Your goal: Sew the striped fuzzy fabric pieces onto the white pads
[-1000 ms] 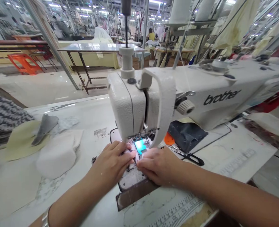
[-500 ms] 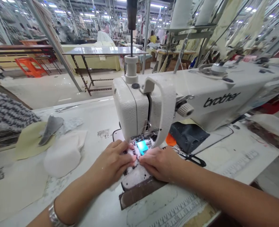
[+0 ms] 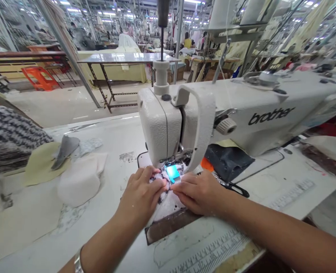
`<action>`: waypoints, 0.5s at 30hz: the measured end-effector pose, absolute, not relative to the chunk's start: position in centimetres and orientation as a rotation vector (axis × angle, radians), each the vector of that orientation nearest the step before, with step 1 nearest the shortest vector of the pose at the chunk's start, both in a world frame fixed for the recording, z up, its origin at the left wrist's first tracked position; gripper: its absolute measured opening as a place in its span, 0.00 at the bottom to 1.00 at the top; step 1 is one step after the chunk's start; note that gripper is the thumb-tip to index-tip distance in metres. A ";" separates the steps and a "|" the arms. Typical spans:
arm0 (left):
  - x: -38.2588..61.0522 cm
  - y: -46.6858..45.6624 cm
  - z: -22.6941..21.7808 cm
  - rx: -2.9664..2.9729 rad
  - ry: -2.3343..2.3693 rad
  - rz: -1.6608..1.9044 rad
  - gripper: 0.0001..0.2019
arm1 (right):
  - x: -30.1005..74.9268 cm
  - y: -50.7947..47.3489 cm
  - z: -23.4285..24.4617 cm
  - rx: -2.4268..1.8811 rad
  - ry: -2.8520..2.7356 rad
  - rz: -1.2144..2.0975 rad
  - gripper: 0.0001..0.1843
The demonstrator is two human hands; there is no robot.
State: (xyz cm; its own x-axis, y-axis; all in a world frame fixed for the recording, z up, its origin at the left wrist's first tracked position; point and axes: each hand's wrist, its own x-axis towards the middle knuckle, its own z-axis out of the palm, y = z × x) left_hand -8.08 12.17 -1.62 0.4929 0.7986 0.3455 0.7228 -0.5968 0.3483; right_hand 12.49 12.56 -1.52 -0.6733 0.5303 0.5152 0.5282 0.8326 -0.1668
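The left hand (image 3: 141,197) and the right hand (image 3: 199,192) are close together but not touching, and their fingertips rest on a small printed white cloth (image 3: 163,191); the pictures do not show if the fingers pinch it or only press it flat. This cloth lies on the sewing machine (image 3: 159,129) bed, just under the presser foot (image 3: 173,163), beside a bright blue patch (image 3: 172,173). The main danger is the needle, because the fingertips are very near it, and a finger could be hurt if the machine runs while they stay there. The cloth is also small, so it may slip, fold or sew crooked if the pressure of the hands is not even. The black-handled snips (image 3: 236,189) lie near the right hand and could catch the cloth. The word "brother" (image 3: 271,116) can be read on the machine arm, and a ruler scale (image 3: 213,252) is on the table edge, but its numbers are too small to read.
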 end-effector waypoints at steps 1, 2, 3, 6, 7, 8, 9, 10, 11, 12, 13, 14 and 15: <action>-8.2 12.2 -1.5 2.559 1.318 0.732 0.08 | 12.5 12.6 -1.5 -0.778 -2.451 0.005 0.13; -8.3 12.4 -1.3 2.539 1.290 0.726 0.08 | 12.4 12.7 -1.5 -0.784 -2.458 0.005 0.13; -8.6 12.5 -1.1 2.520 1.248 0.701 0.08 | 12.3 12.7 -1.5 -0.799 -2.472 0.006 0.13; -9.5 13.2 -0.2 2.531 1.108 0.584 0.10 | 11.8 12.8 -1.3 -0.908 -2.556 0.022 0.11; -9.8 13.3 -0.1 2.571 1.069 0.556 0.10 | 11.6 12.8 -1.2 -0.956 -2.589 0.031 0.10; -10.0 13.5 0.0 2.623 1.030 0.540 0.11 | 11.5 12.8 -1.1 -1.007 -2.619 0.041 0.08; -10.1 13.6 -0.1 2.678 0.992 0.541 0.11 | 11.4 12.7 -0.9 -1.045 -2.646 0.050 0.07; -10.2 13.6 -0.2 2.720 0.957 0.550 0.11 | 11.3 12.7 -0.9 -1.070 -2.666 0.058 0.06; -10.2 13.6 -0.5 2.742 0.933 0.563 0.11 | 11.2 12.7 -0.8 -1.087 -2.679 0.067 0.06; -10.2 13.5 -0.8 2.744 0.925 0.581 0.11 | 11.2 12.8 -0.8 -1.099 -2.685 0.071 0.06; -10.1 13.4 -1.1 2.731 0.933 0.600 0.11 | 11.2 12.8 -0.8 -1.107 -2.685 0.068 0.06; -10.0 13.3 -1.3 2.711 0.952 0.617 0.11 | 11.2 12.8 -0.8 -1.115 -2.678 0.057 0.06; -9.9 13.2 -1.6 2.690 0.978 0.630 0.10 | 11.2 12.9 -0.9 -1.113 -2.669 0.044 0.06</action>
State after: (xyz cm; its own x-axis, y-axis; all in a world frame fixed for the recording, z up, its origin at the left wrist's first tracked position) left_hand -9.91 13.23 -1.57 0.6885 0.6506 0.3205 0.5608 -0.7578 0.3335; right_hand 11.18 12.87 -0.90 -0.6772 0.7033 0.2164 0.6958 0.7077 -0.1225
